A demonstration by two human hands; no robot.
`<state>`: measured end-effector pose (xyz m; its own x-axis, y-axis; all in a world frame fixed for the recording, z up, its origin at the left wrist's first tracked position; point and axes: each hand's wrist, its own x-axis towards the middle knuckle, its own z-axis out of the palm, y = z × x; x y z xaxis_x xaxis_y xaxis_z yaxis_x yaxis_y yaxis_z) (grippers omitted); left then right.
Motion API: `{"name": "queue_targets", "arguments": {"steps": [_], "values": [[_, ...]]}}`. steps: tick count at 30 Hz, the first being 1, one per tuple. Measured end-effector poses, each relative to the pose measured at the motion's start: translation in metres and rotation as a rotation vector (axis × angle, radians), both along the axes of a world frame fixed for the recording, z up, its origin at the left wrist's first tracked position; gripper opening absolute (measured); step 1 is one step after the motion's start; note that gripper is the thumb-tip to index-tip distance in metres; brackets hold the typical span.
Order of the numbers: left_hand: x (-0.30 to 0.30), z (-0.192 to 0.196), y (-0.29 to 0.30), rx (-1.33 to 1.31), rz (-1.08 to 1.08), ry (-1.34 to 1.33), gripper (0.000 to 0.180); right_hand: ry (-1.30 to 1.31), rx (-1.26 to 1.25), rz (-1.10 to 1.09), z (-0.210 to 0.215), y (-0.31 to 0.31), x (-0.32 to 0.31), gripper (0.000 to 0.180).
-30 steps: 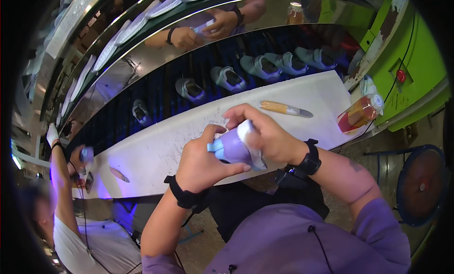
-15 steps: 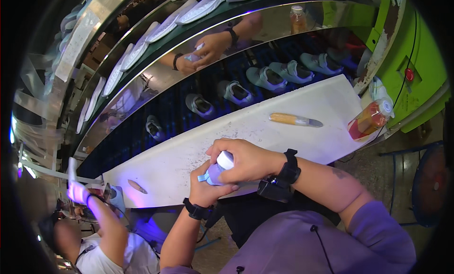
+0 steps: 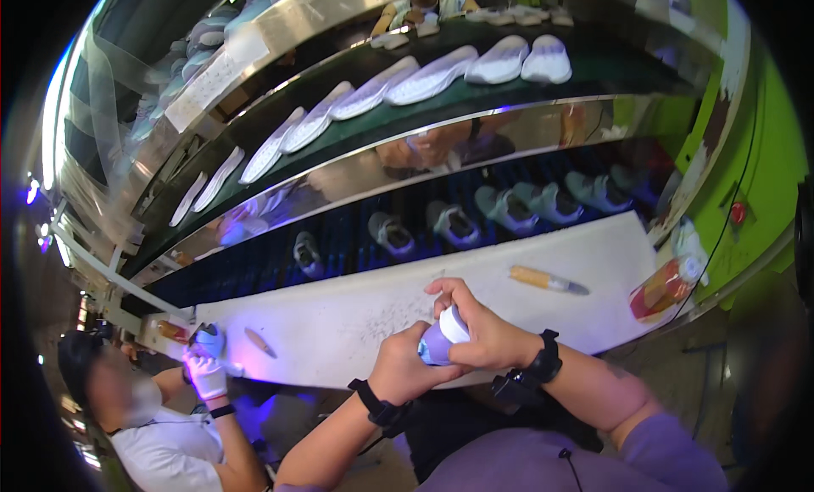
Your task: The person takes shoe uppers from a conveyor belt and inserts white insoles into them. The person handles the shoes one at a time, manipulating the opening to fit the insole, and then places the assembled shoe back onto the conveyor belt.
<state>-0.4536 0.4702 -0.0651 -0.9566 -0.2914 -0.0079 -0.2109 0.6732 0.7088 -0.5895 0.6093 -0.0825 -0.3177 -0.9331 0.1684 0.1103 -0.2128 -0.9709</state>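
A small lavender shoe with a white sole and a pale blue patch at its near end is held in front of me, above the white bench. My left hand wraps round it from the left. On the other side my right hand grips it by the white end, thumb against the lavender side and a forefinger raised. Much of the shoe is hidden by my fingers. Beyond my right hand, a knife with a wooden handle lies on the bench.
Several grey-blue shoes stand on the dark lower conveyor behind the bench. White soles line the green upper belt. A red drink bottle is at the right end. A gloved co-worker handles a shoe at left, near another blade.
The view has tilted up, showing more of the upper belt. My hands have turned the shoe slightly, and my right forefinger has lifted. The co-worker's gloved hand has come down to a shoe.
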Motion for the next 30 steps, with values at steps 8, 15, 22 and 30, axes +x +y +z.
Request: {"name": "queue_targets", "arguments": {"steps": [8, 15, 22, 30], "values": [[-0.065, 0.026, 0.034, -0.378, -0.192, -0.023, 0.065, 0.011, 0.031, -0.156, -0.004, 0.035, -0.037, 0.062], [-0.034, -0.020, 0.022, -0.086, -0.171, 0.368, 0.066, -0.047, -0.225, -0.225, -0.021, 0.038, -0.003, 0.092], [0.053, -0.028, 0.028, 0.233, -0.039, 0.313, 0.082, 0.803, 0.121, -0.392, -0.086, 0.063, 0.036, 0.091], [0.070, -0.040, 0.033, 0.017, 0.028, 0.265, 0.047, 0.707, 0.008, -0.314, -0.100, 0.064, 0.033, 0.078]]}}
